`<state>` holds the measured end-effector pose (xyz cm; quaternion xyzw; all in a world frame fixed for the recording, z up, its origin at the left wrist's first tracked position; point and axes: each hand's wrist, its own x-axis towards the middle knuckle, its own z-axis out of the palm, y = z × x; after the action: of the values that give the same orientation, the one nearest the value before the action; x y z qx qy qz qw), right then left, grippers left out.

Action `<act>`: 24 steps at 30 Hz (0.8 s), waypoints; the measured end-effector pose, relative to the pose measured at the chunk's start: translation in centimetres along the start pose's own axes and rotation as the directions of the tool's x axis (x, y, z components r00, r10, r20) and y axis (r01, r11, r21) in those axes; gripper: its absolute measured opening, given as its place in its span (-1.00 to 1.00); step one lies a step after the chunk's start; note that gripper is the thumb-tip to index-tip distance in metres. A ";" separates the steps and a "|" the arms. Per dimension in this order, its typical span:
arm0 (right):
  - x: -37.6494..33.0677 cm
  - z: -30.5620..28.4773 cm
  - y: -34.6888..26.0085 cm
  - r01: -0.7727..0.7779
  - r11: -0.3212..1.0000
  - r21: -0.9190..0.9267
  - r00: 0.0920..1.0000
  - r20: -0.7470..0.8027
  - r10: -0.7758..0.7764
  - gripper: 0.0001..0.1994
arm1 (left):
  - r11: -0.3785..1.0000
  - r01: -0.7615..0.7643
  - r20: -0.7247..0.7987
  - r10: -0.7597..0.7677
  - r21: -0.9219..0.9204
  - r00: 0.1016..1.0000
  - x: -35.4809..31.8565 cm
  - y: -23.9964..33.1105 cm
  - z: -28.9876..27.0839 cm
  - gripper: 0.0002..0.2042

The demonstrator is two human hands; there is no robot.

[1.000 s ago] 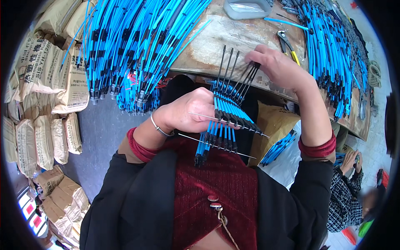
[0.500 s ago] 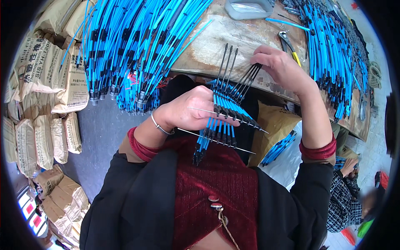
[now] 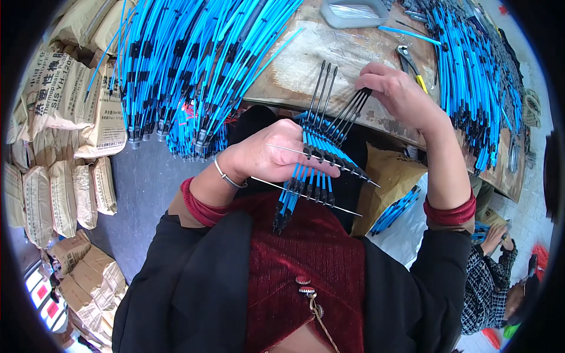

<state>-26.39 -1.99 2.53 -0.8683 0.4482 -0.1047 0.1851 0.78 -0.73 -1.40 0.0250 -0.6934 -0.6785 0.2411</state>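
In front of my chest is a fanned row of blue rods with black fittings (image 3: 321, 144). Two thin metal wires (image 3: 347, 209) run crosswise through the row, one above the other. My left hand (image 3: 282, 154) is closed around the row's left side, its fingers partly hidden behind the rods. Up and to the right, my right hand (image 3: 391, 88) pinches the black upper ends of several rods together. Between the hands, a few other black ends stand upright, apart from the pinched ones.
Blue rod bundles (image 3: 194, 53) hang over the table's left edge; more rods (image 3: 471, 76) lie at right. The wooden table (image 3: 294, 65) bears a clear tray (image 3: 356, 13), loose wires and yellow-handled pliers (image 3: 412, 65). Stacked paper sacks (image 3: 70, 112) stand left. A co-worker (image 3: 485, 276) sits at lower right.
Both of my hands keep their grip and have barely moved. At lower right, the co-worker's hands and body have shifted.
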 end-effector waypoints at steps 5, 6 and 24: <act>0.3 0.2 0.4 0.028 1.000 -0.003 1.000 -0.005 -0.028 -0.77 | 0.999 0.024 0.023 -0.023 -0.028 0.999 0.3 0.5 -0.5 -0.77; 0.4 0.2 0.5 0.035 0.999 0.004 0.999 -0.008 -0.035 -0.77 | 0.999 0.044 0.036 -0.043 -0.027 0.998 0.4 0.7 -0.6 -0.77; 0.3 0.0 0.6 0.052 0.999 0.014 0.999 -0.015 -0.052 -0.75 | 0.962 -0.035 0.036 0.027 0.272 0.999 0.0 -0.7 -0.7 -0.77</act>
<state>-26.71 -2.53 2.27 -0.8776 0.4260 -0.1190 0.1851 0.87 -1.47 -2.11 0.0361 -0.7842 -0.5732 0.2349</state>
